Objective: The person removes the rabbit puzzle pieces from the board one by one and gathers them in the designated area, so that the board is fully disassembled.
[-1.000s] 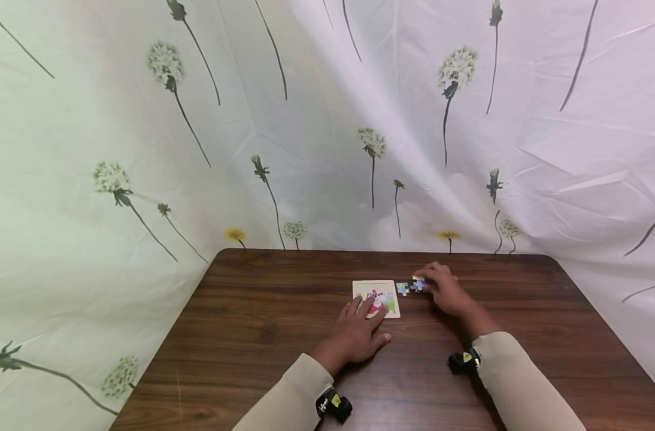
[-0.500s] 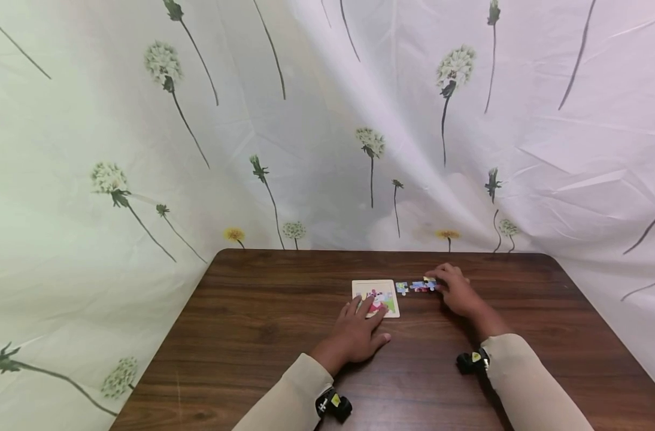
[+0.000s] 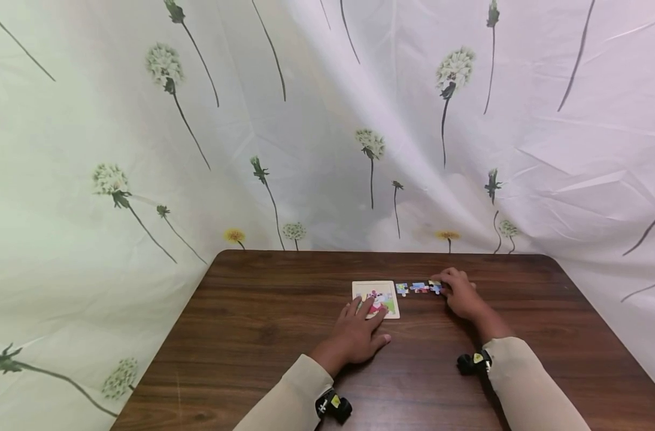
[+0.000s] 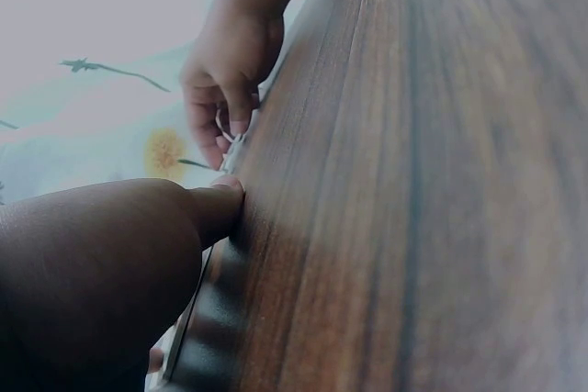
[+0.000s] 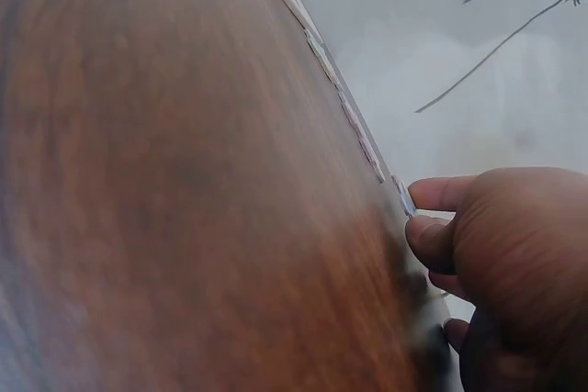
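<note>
My left hand (image 3: 357,334) lies with fingers spread over the lower part of a square puzzle board (image 3: 373,285), which has a pale frame and a cartoon picture partly hidden by the fingers. Right of the board, two jigsaw pieces, a blue and yellow one (image 3: 402,290) and a blue and red one (image 3: 419,288), lie in a row. At the row's right end my right hand (image 3: 462,297) pinches a third jigsaw piece (image 3: 434,287), blue and yellow. Thumb and forefinger grip its edge in the right wrist view, where this piece (image 5: 403,196) stands a small gap from its neighbour.
The dark wooden table (image 3: 241,335) has rounded far corners. Behind it hangs a pale curtain (image 3: 317,149) printed with dandelions. Each wrist wears a black strap with a small camera, one (image 3: 335,406) at the left sleeve and one (image 3: 472,363) at the right.
My right hand has moved right with the pinched jigsaw piece, away from the board, uncovering the blue and red piece in the row. The left hand has stayed on the board.
</note>
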Available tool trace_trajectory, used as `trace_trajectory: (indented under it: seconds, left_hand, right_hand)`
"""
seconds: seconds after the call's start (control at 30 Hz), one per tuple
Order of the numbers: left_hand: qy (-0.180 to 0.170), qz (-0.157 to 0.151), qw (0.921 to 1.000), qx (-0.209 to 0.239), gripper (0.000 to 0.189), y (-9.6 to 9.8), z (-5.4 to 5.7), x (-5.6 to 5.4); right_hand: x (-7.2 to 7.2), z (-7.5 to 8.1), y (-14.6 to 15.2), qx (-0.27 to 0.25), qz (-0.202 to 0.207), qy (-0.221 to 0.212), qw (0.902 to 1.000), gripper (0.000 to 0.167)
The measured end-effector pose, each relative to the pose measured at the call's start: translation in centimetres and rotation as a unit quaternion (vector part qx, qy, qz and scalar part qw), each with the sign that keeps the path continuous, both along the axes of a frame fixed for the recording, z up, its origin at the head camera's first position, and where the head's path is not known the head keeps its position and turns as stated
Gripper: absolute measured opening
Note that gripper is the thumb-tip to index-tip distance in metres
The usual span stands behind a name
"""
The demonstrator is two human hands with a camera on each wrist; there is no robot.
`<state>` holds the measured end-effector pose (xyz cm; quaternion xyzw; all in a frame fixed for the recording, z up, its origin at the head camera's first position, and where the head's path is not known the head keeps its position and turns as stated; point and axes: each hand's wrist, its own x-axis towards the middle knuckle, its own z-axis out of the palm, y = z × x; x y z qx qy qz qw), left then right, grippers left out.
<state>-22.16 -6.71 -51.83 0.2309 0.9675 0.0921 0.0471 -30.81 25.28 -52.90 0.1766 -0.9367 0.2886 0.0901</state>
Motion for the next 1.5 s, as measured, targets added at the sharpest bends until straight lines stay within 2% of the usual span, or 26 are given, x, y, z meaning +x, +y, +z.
trace_trajectory:
  seconds: [0.33,0.63,1.1,1.5]
  left_hand:
    - [0.001,-0.004,1.0000,-0.001,0.066,0.0,0.4,0.2]
    - [-0.001,-0.004,1.0000,-0.006,0.066,-0.1,0.3,0.2]
    - [0.006,-0.007,0.9999,0.006,0.065,-0.1,0.3,0.4]
    - [0.005,-0.006,0.9996,0.029,0.066,-0.3,0.1,0.6]
  right_hand:
    - [0.4,0.1,0.0,-0.006,-0.005,-0.003,1.0000,0.033]
    - [0.3,0.2,0.5,-0.012,-0.004,-0.048,0.9988,0.032]
    - [0.2,0.2,1.1,-0.048,0.007,-0.077,0.9958,0.032]
    - [-0.1,0.1,1.1,-0.050,0.000,-0.071,0.9962,0.030]
